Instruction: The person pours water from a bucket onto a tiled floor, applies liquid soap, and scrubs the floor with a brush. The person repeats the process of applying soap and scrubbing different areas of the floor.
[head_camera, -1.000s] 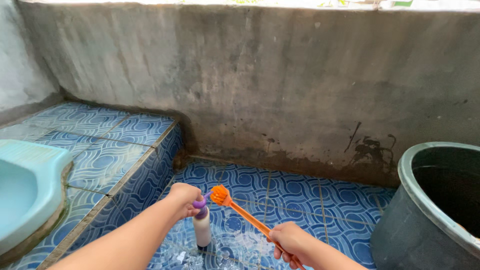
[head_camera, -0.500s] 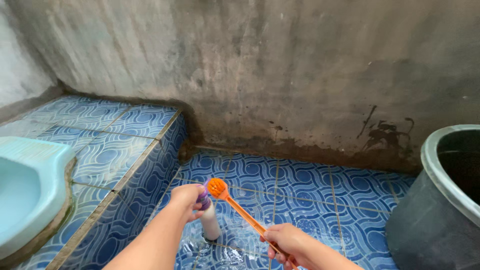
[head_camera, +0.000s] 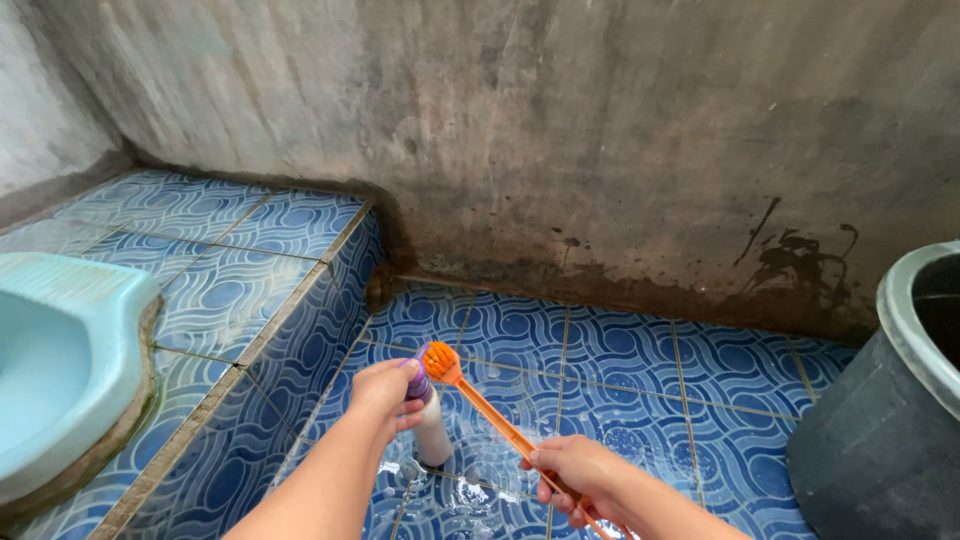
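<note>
My left hand (head_camera: 385, 392) grips the bottle (head_camera: 430, 430) top; my right hand (head_camera: 575, 478) clasps the brush (head_camera: 470, 395) handle; bristles touch the cap.

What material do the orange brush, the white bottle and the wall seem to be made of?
Orange brush: probably plastic, one bright uniform colour, bristles included. White bottle: likely plastic, smooth, with a purple cap. Wall: seemingly bare cement plaster, grey, rough, stained dark near the floor.

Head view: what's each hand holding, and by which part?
Left hand grips the white bottle at its purple top. Right hand holds the orange brush by the lower end of its handle, bristle head next to the bottle top.
</note>
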